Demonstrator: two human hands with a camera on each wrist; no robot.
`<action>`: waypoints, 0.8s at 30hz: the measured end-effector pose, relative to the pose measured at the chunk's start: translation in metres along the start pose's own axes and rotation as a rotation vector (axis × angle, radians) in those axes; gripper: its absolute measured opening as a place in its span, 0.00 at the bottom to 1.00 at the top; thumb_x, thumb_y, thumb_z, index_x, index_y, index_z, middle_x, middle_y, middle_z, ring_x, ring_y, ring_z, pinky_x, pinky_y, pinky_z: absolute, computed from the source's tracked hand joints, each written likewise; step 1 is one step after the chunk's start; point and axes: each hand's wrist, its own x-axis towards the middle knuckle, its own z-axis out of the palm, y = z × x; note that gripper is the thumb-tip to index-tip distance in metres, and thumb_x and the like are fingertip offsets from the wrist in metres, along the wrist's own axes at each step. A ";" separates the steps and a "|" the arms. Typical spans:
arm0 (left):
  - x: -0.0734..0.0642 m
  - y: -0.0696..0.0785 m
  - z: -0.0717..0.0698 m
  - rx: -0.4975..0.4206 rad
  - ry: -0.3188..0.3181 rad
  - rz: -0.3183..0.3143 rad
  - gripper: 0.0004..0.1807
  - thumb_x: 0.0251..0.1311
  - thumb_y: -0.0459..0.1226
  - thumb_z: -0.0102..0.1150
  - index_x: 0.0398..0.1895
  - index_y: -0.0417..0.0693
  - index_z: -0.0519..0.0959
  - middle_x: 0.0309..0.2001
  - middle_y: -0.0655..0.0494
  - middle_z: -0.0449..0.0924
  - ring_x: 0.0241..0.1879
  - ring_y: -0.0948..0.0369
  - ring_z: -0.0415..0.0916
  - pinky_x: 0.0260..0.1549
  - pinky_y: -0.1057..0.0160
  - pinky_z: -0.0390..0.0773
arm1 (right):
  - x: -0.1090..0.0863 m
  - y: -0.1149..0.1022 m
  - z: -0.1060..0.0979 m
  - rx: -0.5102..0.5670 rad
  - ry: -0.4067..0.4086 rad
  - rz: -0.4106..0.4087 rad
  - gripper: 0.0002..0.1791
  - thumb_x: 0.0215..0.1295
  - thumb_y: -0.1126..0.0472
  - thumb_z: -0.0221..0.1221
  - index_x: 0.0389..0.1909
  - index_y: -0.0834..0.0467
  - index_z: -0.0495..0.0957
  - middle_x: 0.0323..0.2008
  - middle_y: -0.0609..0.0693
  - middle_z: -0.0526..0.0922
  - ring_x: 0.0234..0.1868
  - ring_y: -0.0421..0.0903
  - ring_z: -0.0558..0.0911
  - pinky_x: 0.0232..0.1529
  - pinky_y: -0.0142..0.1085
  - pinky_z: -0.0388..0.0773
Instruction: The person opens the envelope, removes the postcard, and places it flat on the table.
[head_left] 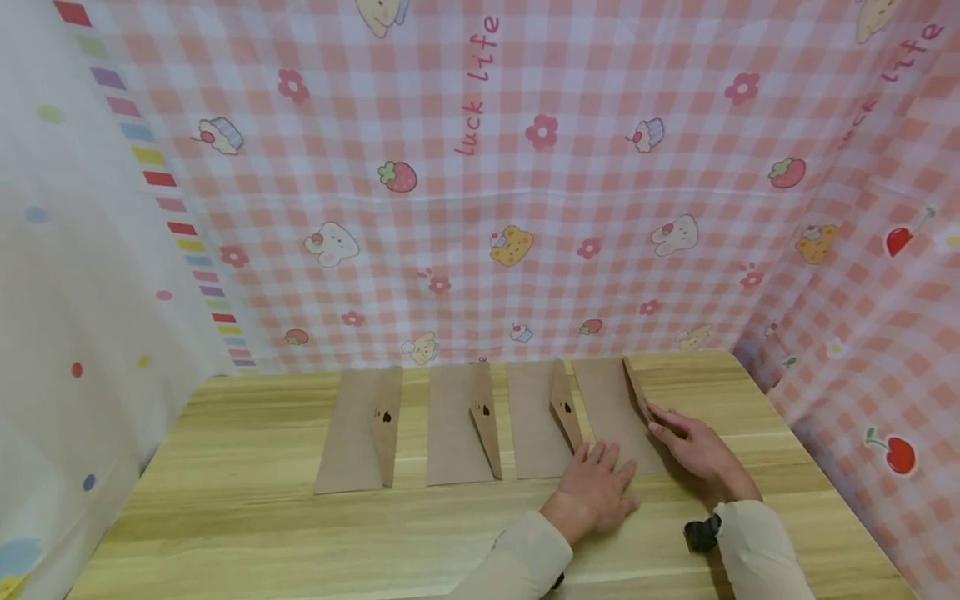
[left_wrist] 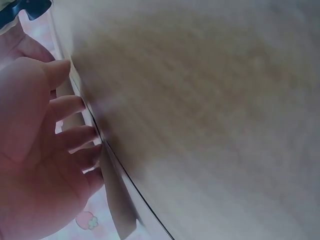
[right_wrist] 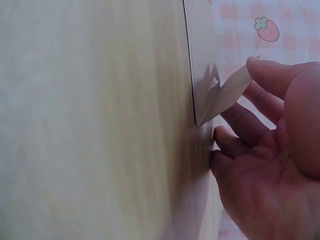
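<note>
A brown paper envelope (head_left: 609, 404) lies at the right end of a row of similar ones, its pointed flap (right_wrist: 234, 89) standing up along its right side. My right hand (head_left: 703, 452) pinches that flap between thumb and fingers, its lower fingers near the table. Spread fingers of my left hand (head_left: 597, 487) rest on the near edge of the same envelope, close to the neighbouring envelope (head_left: 534, 417). From the left wrist view, the left hand (left_wrist: 45, 145) has its fingertips at the tabletop's level, and what lies under them is partly hidden.
Two more brown envelopes (head_left: 450, 425) lie to the left with flaps raised and small dark marks on the flaps. They rest on a wood-grain table (head_left: 262, 533). Pink checked cloth (head_left: 570, 192) hangs behind and at right; a white dotted cloth (head_left: 67, 275) hangs at left.
</note>
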 end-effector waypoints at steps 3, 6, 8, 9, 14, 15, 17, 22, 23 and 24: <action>0.000 -0.001 0.000 0.001 0.007 0.004 0.31 0.72 0.62 0.35 0.77 0.74 0.54 0.78 0.65 0.48 0.77 0.64 0.47 0.73 0.62 0.51 | 0.001 0.000 0.001 0.006 -0.002 0.006 0.32 0.77 0.45 0.49 0.74 0.57 0.62 0.72 0.68 0.60 0.73 0.72 0.53 0.66 0.68 0.52; 0.001 0.000 0.000 -0.004 0.018 0.008 0.31 0.72 0.62 0.37 0.77 0.73 0.55 0.78 0.64 0.49 0.76 0.64 0.48 0.73 0.63 0.52 | 0.001 0.001 0.001 0.018 0.002 0.011 0.31 0.77 0.46 0.49 0.74 0.58 0.63 0.71 0.68 0.60 0.73 0.72 0.53 0.66 0.68 0.52; 0.000 0.001 0.000 -0.017 0.022 0.011 0.31 0.72 0.61 0.38 0.77 0.72 0.56 0.78 0.63 0.50 0.76 0.63 0.48 0.73 0.64 0.52 | 0.001 0.002 0.001 0.026 0.010 0.009 0.31 0.77 0.46 0.49 0.73 0.58 0.63 0.71 0.68 0.61 0.73 0.72 0.53 0.67 0.67 0.52; 0.000 0.002 0.000 -0.024 0.022 0.010 0.31 0.72 0.61 0.39 0.76 0.71 0.57 0.78 0.63 0.50 0.76 0.63 0.48 0.73 0.64 0.52 | 0.000 0.003 0.000 0.027 0.015 0.007 0.31 0.77 0.46 0.49 0.73 0.58 0.64 0.71 0.67 0.62 0.73 0.71 0.54 0.67 0.67 0.52; -0.001 0.003 0.001 -0.022 0.025 0.005 0.31 0.72 0.61 0.39 0.76 0.71 0.57 0.78 0.63 0.51 0.76 0.63 0.49 0.72 0.65 0.53 | -0.003 0.003 -0.001 0.060 0.022 0.001 0.30 0.78 0.48 0.47 0.73 0.61 0.63 0.70 0.68 0.64 0.72 0.70 0.58 0.66 0.65 0.57; -0.001 0.003 0.001 -0.013 0.026 0.006 0.31 0.72 0.61 0.39 0.76 0.71 0.57 0.78 0.63 0.51 0.76 0.63 0.49 0.72 0.65 0.53 | -0.003 0.002 -0.001 0.066 0.023 0.004 0.30 0.78 0.48 0.46 0.73 0.61 0.63 0.70 0.68 0.64 0.71 0.69 0.60 0.66 0.64 0.58; -0.001 0.002 0.001 0.002 0.029 0.010 0.31 0.72 0.61 0.38 0.76 0.71 0.57 0.78 0.63 0.51 0.76 0.63 0.49 0.72 0.65 0.54 | -0.004 0.001 -0.003 0.071 0.028 -0.001 0.30 0.79 0.49 0.46 0.73 0.62 0.62 0.69 0.68 0.64 0.70 0.69 0.61 0.65 0.63 0.60; -0.001 0.002 0.003 0.026 0.037 0.019 0.32 0.72 0.62 0.37 0.77 0.72 0.56 0.78 0.63 0.51 0.76 0.63 0.49 0.72 0.65 0.54 | -0.005 0.001 -0.004 0.065 0.050 -0.040 0.29 0.79 0.57 0.46 0.73 0.67 0.59 0.67 0.71 0.65 0.68 0.69 0.64 0.65 0.63 0.61; -0.001 0.002 0.004 0.029 0.038 0.019 0.32 0.72 0.62 0.37 0.77 0.72 0.56 0.78 0.63 0.51 0.76 0.63 0.49 0.72 0.65 0.54 | -0.005 0.001 -0.004 0.061 0.054 -0.048 0.29 0.79 0.58 0.46 0.73 0.68 0.58 0.67 0.72 0.65 0.68 0.69 0.64 0.65 0.62 0.61; 0.000 0.002 0.004 0.031 0.041 0.020 0.31 0.72 0.62 0.37 0.77 0.72 0.56 0.78 0.63 0.51 0.76 0.63 0.49 0.72 0.65 0.54 | -0.005 0.001 -0.004 0.063 0.057 -0.051 0.29 0.79 0.60 0.46 0.74 0.69 0.56 0.67 0.72 0.65 0.68 0.69 0.65 0.65 0.63 0.61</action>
